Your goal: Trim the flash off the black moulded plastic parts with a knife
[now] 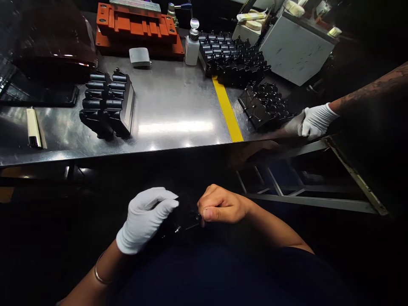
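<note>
In front of my body, below the table edge, I hold a dark black plastic part (186,219) that is hard to make out against the dark background. My left hand (143,219), in a white glove, is closed on its left side, thumb and fingers around it. My bare right hand (223,205) is at its right end, fingers curled and thumb pressed against the fingers near the part's edge. Whether a small tool or piece sits in the right fingers is hidden. On the table beyond, similar black molded parts (106,102) stand in two rows.
A steel table (172,102) carries a yellow tape strip (228,110), more black parts (229,55), an orange fixture (137,29), a pump bottle (192,46), a grey block (139,57) and a light-handled tool (33,127). At right, another person's gloved hand (317,121) rests near the edge.
</note>
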Demonstrator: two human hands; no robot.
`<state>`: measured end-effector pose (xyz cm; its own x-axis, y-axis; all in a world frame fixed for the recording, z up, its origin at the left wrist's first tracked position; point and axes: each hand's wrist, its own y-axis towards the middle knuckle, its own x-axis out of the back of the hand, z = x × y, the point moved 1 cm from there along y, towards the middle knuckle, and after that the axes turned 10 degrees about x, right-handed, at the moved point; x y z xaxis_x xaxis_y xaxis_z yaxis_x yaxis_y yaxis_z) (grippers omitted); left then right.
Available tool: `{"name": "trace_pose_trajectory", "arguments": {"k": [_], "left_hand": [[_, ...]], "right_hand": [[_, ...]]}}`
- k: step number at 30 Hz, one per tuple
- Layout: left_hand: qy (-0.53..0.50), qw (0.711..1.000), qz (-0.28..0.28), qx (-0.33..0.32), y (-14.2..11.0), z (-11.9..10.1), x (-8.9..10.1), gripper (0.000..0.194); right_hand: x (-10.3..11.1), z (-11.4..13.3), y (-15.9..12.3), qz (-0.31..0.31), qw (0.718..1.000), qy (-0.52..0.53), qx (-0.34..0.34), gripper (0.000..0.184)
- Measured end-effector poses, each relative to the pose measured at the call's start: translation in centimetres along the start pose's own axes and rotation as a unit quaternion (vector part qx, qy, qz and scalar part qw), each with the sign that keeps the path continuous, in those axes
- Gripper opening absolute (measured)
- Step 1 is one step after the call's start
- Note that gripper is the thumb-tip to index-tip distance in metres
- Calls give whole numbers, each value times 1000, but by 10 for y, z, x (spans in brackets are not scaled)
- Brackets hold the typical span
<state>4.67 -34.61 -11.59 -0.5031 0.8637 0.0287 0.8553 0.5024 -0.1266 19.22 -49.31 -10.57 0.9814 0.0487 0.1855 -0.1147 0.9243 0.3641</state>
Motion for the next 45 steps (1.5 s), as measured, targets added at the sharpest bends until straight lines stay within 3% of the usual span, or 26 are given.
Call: {"name": "trace_pose_trajectory", "arguments": {"k": [3,6,12,19,23,29,41,43,45], "left_hand": [[-4,1000,-7,-5,2,-1,1,10],[-3,1000,-5,6,3,-2,0,10],[-3,995,-61,84,3,4,-2,10],[-41,977,-144,152,6,9,-4,22],[-80,963,-166,195,6,6,-8,29],[-98,950,-179,236,7,4,-9,41],[-72,957,-166,225,10,5,-10,47],[-68,957,-171,223,9,4,-11,45],[-65,957,-171,227,9,4,-11,43]], "right_hand": [[0,3,3,-50,986,-152,38,46],[-2,4,6,-40,966,-252,33,52],[-1,4,8,-33,948,-316,32,58],[-2,0,12,-89,901,-418,70,56],[-2,-3,13,-119,869,-476,62,60],[-3,-8,13,-126,847,-515,50,62],[-2,-8,13,-124,853,-506,44,59],[-2,-9,12,-116,866,-486,31,59],[-1,-9,11,-88,899,-429,8,58]]}}
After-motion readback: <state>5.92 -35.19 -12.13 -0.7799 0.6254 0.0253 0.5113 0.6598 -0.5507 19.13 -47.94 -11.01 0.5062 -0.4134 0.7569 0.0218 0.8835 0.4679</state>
